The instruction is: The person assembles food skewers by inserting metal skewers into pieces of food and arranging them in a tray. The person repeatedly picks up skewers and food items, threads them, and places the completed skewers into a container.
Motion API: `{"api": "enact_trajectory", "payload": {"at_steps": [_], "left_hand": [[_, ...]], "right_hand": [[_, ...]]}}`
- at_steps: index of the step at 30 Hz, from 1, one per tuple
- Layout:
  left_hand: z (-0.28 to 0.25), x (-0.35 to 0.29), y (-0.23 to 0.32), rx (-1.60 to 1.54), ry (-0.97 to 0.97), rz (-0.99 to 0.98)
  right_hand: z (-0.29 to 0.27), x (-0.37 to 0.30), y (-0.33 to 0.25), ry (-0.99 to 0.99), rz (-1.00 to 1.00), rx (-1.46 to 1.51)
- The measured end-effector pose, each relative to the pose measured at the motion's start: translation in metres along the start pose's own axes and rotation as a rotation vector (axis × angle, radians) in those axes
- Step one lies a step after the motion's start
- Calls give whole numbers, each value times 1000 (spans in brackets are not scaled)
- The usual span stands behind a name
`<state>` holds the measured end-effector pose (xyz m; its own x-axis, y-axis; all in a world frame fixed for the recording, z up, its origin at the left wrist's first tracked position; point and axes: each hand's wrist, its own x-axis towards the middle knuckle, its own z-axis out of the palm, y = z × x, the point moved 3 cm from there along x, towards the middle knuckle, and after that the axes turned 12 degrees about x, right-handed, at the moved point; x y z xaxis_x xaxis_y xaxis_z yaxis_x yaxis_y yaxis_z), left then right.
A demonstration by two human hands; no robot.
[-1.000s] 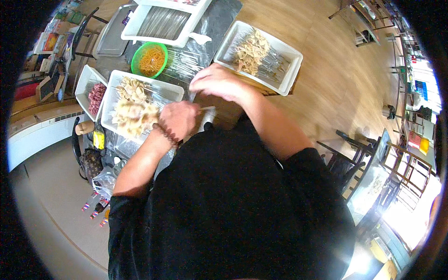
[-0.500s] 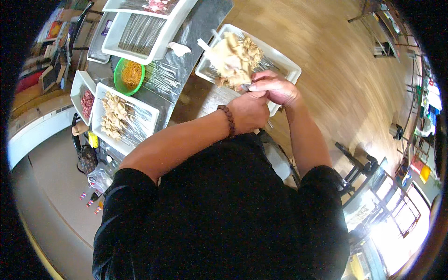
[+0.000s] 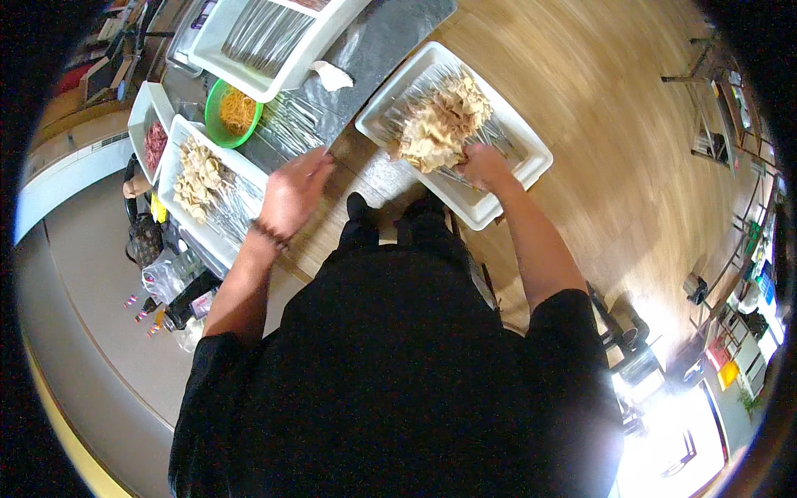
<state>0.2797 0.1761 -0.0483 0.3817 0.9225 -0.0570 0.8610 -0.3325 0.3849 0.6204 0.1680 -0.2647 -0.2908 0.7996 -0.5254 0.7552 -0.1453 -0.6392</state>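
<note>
My right hand (image 3: 484, 168) is closed around the lower ends of a bunch of skewers. Their tops carry folded, pale tan food pieces (image 3: 436, 137), held over a white tray (image 3: 538, 158) with more thin skewers in it. My left hand (image 3: 297, 189), wearing a dark beaded bracelet, hovers by the table edge with its fingers partly stretched out and nothing visible in them. Just beyond its fingertips, loose metal skewers (image 3: 290, 124) lie on the dark table. To its left a white tray (image 3: 259, 176) holds similar tan skewers (image 3: 199, 178).
A green bowl (image 3: 258, 116) of orange shreds stands on the table (image 3: 365, 62). Behind it are a white bin (image 3: 270, 83) of bare skewers and a crumpled white scrap (image 3: 334, 76). A small white container (image 3: 141, 116) of red meat sits far left. Wooden floor (image 3: 581, 100) lies to the right.
My left hand has left the bunch and swung left toward the table's loose skewers. My right hand keeps the bunch, now lower over the tray. The view has shifted slightly.
</note>
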Motion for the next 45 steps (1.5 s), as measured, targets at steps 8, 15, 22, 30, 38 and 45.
{"api": "enact_trajectory", "payload": {"at_steps": [8, 15, 22, 30, 38, 45], "left_hand": [[-40, -121, -65, -33, 42, -568], [-65, -176, -149, -66, 255, -706], [-78, -265, -217, -233, 333, -859], [-92, -338, -245, -358, 339, -899], [-94, -375, -265, -456, 294, -984], [-98, -364, -252, -466, 380, -980]], "right_hand": [[54, 12, -2, 67, 208, -154], [38, -19, -29, 18, 392, -353], [74, -8, -400, -308, 1, 516], [203, 96, -507, 128, -119, -152], [232, 115, -505, 111, 139, -294], [234, 126, -481, 201, -8, 10]]}}
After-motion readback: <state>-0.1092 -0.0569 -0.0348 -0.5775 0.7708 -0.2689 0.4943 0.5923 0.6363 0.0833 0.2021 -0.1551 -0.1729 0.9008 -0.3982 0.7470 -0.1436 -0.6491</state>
